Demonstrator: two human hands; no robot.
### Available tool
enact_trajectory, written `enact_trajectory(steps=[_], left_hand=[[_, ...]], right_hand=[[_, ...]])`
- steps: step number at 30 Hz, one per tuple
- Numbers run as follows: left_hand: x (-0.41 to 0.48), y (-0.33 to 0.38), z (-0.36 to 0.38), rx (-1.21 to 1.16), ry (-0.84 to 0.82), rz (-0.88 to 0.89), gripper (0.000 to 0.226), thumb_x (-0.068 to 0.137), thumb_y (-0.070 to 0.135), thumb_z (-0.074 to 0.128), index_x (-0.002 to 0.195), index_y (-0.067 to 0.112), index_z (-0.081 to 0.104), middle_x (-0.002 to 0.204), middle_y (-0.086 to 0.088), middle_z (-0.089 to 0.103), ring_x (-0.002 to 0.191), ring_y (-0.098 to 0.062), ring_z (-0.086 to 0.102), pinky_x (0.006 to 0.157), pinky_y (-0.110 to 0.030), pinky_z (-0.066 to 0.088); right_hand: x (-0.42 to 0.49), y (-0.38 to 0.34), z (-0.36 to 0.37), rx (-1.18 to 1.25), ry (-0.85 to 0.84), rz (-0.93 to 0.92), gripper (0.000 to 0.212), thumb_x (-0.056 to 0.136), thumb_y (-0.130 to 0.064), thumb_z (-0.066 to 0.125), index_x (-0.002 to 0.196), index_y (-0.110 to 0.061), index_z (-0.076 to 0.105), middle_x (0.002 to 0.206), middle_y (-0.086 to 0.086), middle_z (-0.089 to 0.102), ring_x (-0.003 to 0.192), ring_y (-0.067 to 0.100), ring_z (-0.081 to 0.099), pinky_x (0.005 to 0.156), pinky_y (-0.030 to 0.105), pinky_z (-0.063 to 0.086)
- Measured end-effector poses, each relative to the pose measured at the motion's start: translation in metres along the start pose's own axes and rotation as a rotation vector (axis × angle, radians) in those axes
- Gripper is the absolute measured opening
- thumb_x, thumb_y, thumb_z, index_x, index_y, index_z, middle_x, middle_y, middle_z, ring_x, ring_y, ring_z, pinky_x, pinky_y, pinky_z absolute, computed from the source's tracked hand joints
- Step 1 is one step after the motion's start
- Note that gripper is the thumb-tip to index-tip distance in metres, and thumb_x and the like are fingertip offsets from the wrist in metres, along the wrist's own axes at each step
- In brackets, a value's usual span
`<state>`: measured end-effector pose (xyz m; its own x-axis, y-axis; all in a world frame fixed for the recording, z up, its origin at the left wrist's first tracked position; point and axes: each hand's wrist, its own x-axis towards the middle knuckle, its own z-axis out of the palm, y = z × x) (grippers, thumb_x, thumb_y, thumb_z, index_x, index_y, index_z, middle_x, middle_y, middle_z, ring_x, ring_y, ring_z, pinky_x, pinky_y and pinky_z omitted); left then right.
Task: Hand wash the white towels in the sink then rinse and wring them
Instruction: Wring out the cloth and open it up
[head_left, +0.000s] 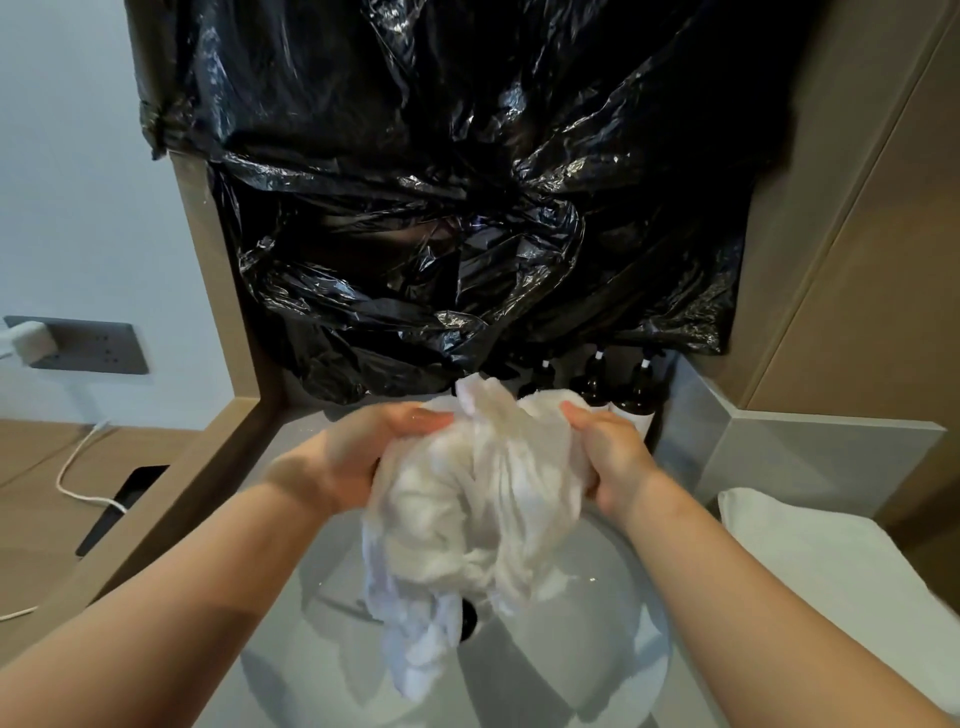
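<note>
both hands clamped on the white towel (483, 499) over the sink (597, 649) — left hand (358, 457) and right hand (608, 457) each bunching a fistful, tail dangling toward the drain; best to twist the fists opposite ways, low over the basin, i'd say — soggy terry, heavy and lumpy; second folded towel (810, 566) waits on the desk at right

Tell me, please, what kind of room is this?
Probably a hotel-type bathroom: a round white sink set in a grey counter, dark pump bottles standing behind it, and a folded towel on the counter at the right.
</note>
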<state>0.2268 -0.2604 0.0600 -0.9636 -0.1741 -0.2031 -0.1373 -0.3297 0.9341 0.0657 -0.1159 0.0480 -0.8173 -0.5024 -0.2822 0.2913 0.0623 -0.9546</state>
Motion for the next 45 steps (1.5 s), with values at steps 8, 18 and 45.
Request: enact_trajectory(steps=[8, 18, 45], left_hand=[[0.000, 0.009, 0.020, -0.276, 0.120, 0.141, 0.048, 0.078, 0.025, 0.056, 0.120, 0.003, 0.055, 0.094, -0.013, 0.066, 0.078, -0.023, 0.068, 0.069, -0.031, 0.059], [0.004, 0.020, 0.036, -0.377, 0.220, 0.333, 0.026, 0.093, 0.023, 0.051, 0.116, 0.010, 0.053, 0.084, -0.011, 0.064, 0.071, -0.022, 0.068, 0.063, -0.033, 0.059], [-0.020, 0.020, 0.019, 0.004, 0.529, 0.426, 0.020, 0.084, 0.015, 0.062, 0.103, 0.011, 0.059, 0.086, -0.009, 0.066, 0.079, -0.022, 0.067, 0.069, -0.034, 0.055]], right_hand=[[-0.011, 0.008, 0.008, -0.489, -0.141, -0.104, 0.030, 0.093, -0.030, 0.055, 0.118, -0.015, 0.049, 0.103, 0.004, 0.063, 0.087, 0.017, 0.061, 0.077, 0.023, 0.047], [-0.054, 0.002, 0.015, -0.364, -0.283, 0.025, 0.067, 0.092, -0.061, 0.037, 0.059, -0.005, 0.055, 0.051, 0.007, 0.055, 0.047, 0.020, 0.054, 0.060, 0.029, 0.050], [-0.049, -0.003, 0.001, 0.019, -0.227, -0.195, 0.058, 0.087, -0.031, 0.063, 0.139, -0.032, 0.039, 0.132, -0.004, 0.058, 0.117, 0.019, 0.058, 0.103, 0.046, 0.044]])
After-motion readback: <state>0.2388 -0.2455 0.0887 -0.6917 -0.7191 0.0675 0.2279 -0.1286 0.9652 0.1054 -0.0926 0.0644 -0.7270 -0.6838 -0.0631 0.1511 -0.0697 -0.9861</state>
